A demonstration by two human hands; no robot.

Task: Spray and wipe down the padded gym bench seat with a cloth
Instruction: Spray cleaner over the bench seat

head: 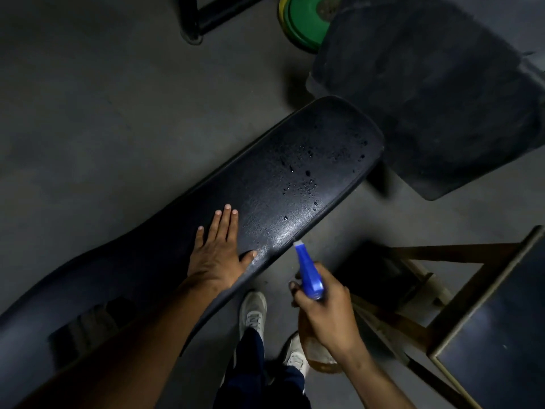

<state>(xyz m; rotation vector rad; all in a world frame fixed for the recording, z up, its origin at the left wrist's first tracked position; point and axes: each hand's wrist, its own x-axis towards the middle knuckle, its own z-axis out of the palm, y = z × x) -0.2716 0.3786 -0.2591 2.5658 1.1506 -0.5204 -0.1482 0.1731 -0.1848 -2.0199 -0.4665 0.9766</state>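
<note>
A long black padded bench [295, 172] runs from lower left to upper right, with droplets of spray scattered over its far end. My left hand [216, 249] rests flat on the pad near its middle, fingers straight and together. My right hand [327, 311] grips a spray bottle [309, 276] with a blue head, held just off the bench's near edge. Its white nozzle points toward the wet part of the pad. The bottle's body with amber liquid shows below my hand. No cloth is in view.
A second black pad [427, 98] stands at the upper right, with green and yellow weight plates [303, 22] behind it. A wooden-framed stool [486, 335] is at the lower right. My legs and white shoes [253, 314] stand on the grey floor beside the bench.
</note>
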